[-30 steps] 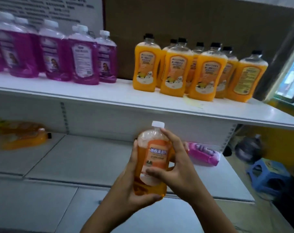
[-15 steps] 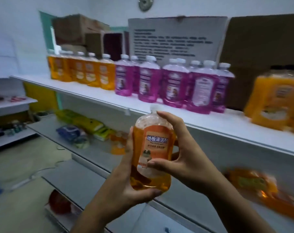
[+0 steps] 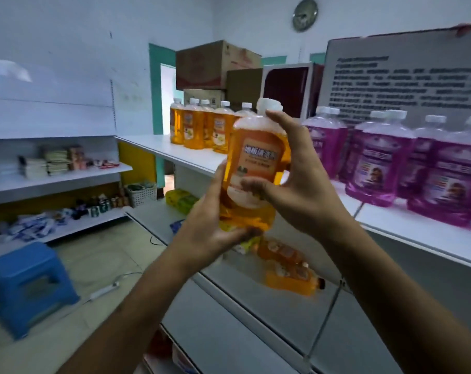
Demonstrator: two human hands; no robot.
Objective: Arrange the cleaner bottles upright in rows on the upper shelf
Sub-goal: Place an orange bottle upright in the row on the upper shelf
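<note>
— Held where?
— Orange bottle [image 3: 252, 171], upright, raised between both hands in front of the upper shelf [image 3: 191, 155].
— Grip?
— Left hand [image 3: 210, 225] cupped under the base; right hand [image 3: 296, 184] wrapped round the side, forefinger seemingly at the blurred cap.

A blue plastic stool [image 3: 30, 286] stands on the floor — beyond it a white basket [image 3: 140, 195], above it stacked packets [image 3: 57, 163].

The held cleaner bottle [image 3: 253, 174] is amber-orange with a white cap and an orange-and-white label. Right of the hands stand purple bottles [image 3: 382, 160]; lower left, a blue stool [image 3: 30, 287].
</note>
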